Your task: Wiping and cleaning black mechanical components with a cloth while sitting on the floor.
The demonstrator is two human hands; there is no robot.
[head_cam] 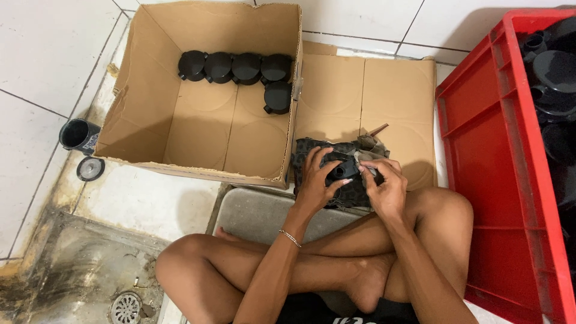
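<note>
Black plastic part (339, 168), small and blocky with a short round spout facing the camera, held between both hands over a dark patterned cloth (345, 193). Long axis hard to tell; seemingly across, from one hand to the other. Left hand (314, 180) curled around the near-left side, fingers spread over the top, thumb underneath. Right hand (384, 186) closed on the right end, fingertips pinching near the spout, a scrap of grey-tan rag (371, 147) bunched just beyond the knuckles. Both hands touching the part, neither clearly nearer; part seated between the palms, slightly toward the left one. Forearms crossed over folded bare legs, a thin bracelet (290, 238) on the left wrist.

Beneath the cloth and ahead of the hands, flattened cardboard sheet (390, 90) on the floor. Ahead and to the left, open cardboard box (150, 90), five black round lidded parts (240, 69) lined along its far wall and turning down at the right corner, touching one another. Further left of the box, dark cup (78, 135) on its side and a small round cap (90, 168) just beside it. Well to the right of the right hand, red plastic crate (498, 156), more black moulded parts (555, 78) heaped at its far end. Near left, floor drain (126, 308) in stained tile floor (36, 60).
</note>
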